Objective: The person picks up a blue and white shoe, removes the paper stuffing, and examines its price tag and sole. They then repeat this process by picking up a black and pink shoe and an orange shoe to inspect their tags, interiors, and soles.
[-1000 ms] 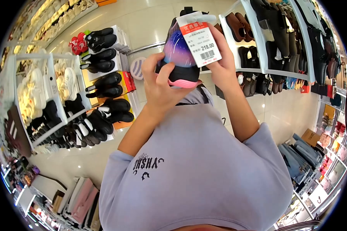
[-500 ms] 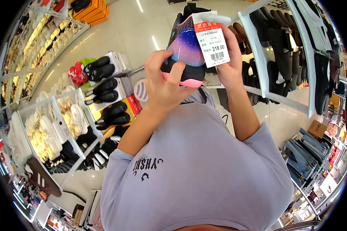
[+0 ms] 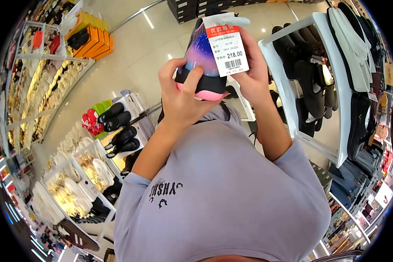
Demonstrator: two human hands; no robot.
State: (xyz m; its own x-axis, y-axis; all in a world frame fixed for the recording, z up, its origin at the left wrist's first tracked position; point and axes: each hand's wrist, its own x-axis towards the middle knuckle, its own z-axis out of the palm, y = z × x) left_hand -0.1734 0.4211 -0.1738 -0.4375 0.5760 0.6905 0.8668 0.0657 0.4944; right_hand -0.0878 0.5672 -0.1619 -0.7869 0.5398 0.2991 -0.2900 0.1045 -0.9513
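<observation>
A sneaker (image 3: 201,51) with a blue-to-purple speckled panel, black lower part and pink sole is held up in front of my chest. My left hand (image 3: 179,85) is closed around its near left end, thumb and fingers pressing the panel and black part. A white price tag (image 3: 228,54) with a red header, a barcode and "218.00" covers the sneaker's right side. My right hand (image 3: 252,72) is closed at the tag's right edge, its thumb by the lower corner. Some of its fingers are hidden behind the tag. A pale plastic piece (image 3: 240,21) sits at the tag's top.
To the right stands a white shelf rack (image 3: 343,118) with dark shoes. Black shoes (image 3: 113,118) sit on boxes at the left, near a rack of white shoes (image 3: 76,192). Orange boxes (image 3: 98,43) are at upper left. Folded jeans (image 3: 349,179) lie at lower right.
The surroundings have shifted and turned in view. Both hands, with the sneaker and tag, now appear slightly further left. The grip on each looks the same.
</observation>
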